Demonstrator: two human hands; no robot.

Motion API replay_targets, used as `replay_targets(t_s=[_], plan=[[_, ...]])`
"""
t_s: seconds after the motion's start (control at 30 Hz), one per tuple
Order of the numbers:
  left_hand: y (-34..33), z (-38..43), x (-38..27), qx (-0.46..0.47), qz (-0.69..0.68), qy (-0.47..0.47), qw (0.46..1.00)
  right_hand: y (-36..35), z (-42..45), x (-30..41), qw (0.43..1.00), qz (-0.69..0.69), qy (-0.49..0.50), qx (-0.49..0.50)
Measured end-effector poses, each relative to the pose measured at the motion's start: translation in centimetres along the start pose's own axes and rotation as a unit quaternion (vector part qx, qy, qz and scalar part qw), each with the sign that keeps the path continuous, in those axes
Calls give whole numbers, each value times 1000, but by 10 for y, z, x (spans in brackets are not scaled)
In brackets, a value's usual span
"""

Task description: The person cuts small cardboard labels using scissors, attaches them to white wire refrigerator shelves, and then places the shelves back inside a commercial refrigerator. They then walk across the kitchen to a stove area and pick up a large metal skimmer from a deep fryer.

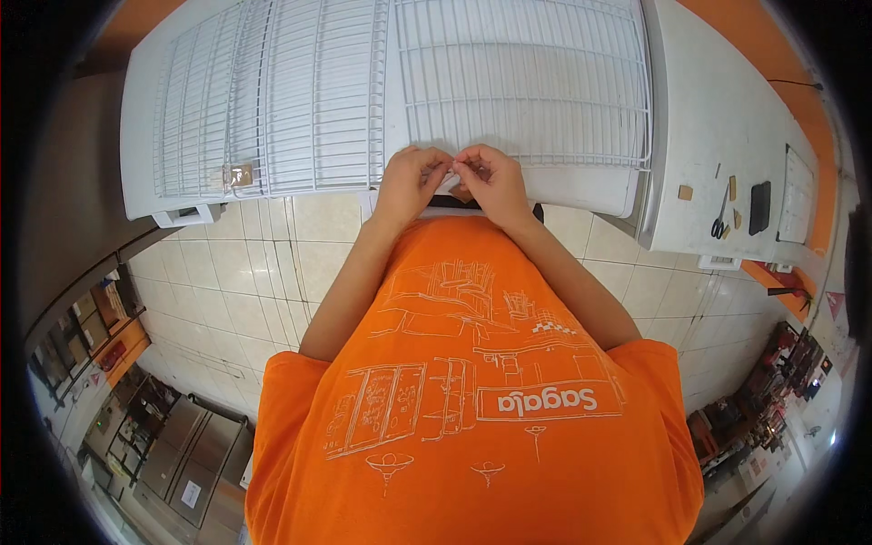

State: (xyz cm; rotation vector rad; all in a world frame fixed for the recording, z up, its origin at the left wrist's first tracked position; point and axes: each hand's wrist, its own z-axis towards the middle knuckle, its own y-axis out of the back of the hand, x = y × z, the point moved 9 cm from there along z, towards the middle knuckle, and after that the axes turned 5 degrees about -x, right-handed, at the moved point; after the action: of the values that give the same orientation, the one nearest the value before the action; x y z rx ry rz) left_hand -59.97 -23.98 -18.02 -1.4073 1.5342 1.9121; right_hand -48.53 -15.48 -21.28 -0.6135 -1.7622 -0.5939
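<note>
My left hand (413,182) and my right hand (495,182) meet in front of my waist, above the front edge of a white surface. Thumbs and forefingers pinch together at nearly the same spot. Beneath my right fingers shows a small brown piece (462,194), partly hidden by that hand. Something thin and pale seems to lie between the fingertips, too small to name. Just beyond the hands lies a white wire rack (518,102). To the left rests another white wire rack (320,102), and on its near part is a small clear packet with brown content (240,175).
On the white top (702,136) at right lie scissors (719,225), several small brown pieces (685,193) and a black flat object (759,208). Pale floor tiles (238,272) run below the surfaces. A steel cabinet (194,463) stands at lower left.
</note>
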Motion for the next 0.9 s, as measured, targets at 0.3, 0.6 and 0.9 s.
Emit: replay_targets(t_s=[0.3, 0.6, 0.9], plan=[[-3, 2, 4, 4, 16, 8, 1000, -1, 0, -3, 1000, 15, -15, 0], [-3, 1, 3, -2, 24, -4, 1000, -1, 2, -4, 1000, 4, 18, -6], [0, 2, -3, -1, 28, -3, 1000, -1, 1, 1, 1000, 8, 2, -10]])
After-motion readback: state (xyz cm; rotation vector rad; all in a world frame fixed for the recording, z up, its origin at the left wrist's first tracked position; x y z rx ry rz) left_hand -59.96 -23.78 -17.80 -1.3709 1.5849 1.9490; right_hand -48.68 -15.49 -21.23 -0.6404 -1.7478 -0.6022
